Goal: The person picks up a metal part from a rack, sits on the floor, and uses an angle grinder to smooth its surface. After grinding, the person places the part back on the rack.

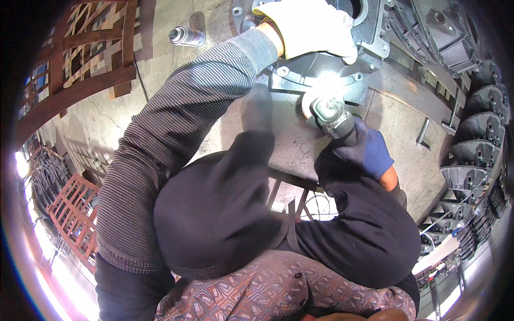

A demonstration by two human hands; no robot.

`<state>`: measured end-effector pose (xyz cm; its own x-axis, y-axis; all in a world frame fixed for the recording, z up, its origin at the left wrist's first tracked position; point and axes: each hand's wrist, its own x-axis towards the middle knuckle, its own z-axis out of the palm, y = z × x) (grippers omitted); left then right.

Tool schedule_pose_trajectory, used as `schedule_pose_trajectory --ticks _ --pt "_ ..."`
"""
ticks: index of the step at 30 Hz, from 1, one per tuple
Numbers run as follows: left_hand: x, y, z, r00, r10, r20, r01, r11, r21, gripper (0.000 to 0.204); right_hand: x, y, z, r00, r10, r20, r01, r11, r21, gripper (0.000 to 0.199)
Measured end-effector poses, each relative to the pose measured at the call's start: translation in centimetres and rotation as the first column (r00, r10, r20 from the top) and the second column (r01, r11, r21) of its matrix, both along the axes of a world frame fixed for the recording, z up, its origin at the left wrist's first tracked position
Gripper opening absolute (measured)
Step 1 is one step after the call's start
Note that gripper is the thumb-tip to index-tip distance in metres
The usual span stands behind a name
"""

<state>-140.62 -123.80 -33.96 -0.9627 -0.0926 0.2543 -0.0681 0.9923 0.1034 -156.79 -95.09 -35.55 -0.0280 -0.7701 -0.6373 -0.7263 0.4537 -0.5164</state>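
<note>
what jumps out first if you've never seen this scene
The bright white glare at top centre, where the grinder meets the grey metal casting on the workbench. Around it, the left hand in a white glove presses on the casting from above, and the right hand in a blue glove grips the grinder just below. Along the right edge runs a row of similar grey castings.

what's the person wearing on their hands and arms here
The left hand wears a cream-white fabric work glove, with a grey, finely ribbed knit sleeve running the length of that arm. The right hand wears a dark blue glove with an orange cuff at the wrist, and a loose black sleeve covers the right arm. A patterned brown and grey garment shows below.
</note>
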Motion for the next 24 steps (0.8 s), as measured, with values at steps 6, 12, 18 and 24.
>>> schedule_pose_trajectory --ticks 6,12,18,24 --pt "0.0 0.0 0.0 1.000 0.009 -0.020 -0.008 0.999 0.045 0.016 0.0 0.4 -0.2 1.000 0.012 -0.018 -0.013 0.999 -0.052 0.081" --pt "-0.3 0.0 0.1 1.000 -0.006 0.025 0.006 1.000 -0.011 0.014 0.4 -0.7 -0.2 0.997 -0.067 0.034 0.068 0.997 -0.046 0.079" --pt "-0.1 -0.2 0.3 0.998 -0.029 0.049 0.027 0.999 0.037 0.013 0.6 -1.0 -0.1 0.996 -0.071 0.052 0.074 0.996 -0.056 0.079" --pt "-0.3 -0.1 0.5 0.996 -0.009 0.094 0.003 0.998 0.063 0.017 0.5 -1.1 -0.2 0.998 -0.049 0.045 0.052 0.997 -0.061 0.080"
